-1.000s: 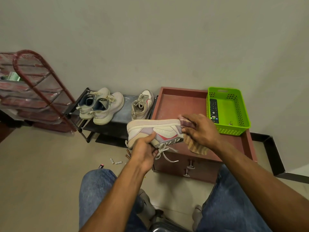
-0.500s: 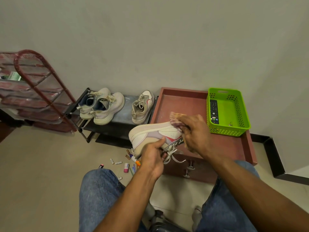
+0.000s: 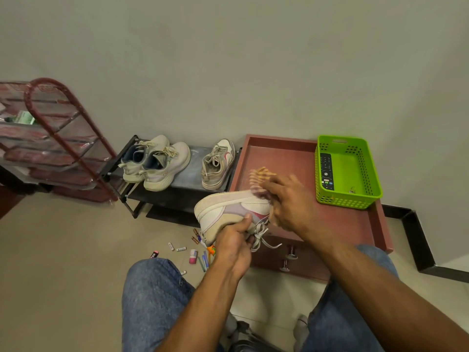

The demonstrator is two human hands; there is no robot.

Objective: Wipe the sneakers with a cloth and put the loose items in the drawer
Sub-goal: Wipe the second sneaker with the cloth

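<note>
Count: four sneakers, three on the low rack (image 3: 182,185), one held. Your left hand (image 3: 234,246) grips the held sneaker (image 3: 228,213) underneath, thumb curled over its side, above the floor items (image 3: 194,256). Your right hand (image 3: 289,204), blurred, presses the striped cloth (image 3: 257,177) onto its toe. Upper is off-white with a red swoosh.

White-pink sneaker (image 3: 233,209) held sideways — striped cloth (image 3: 258,177) atop.
</note>
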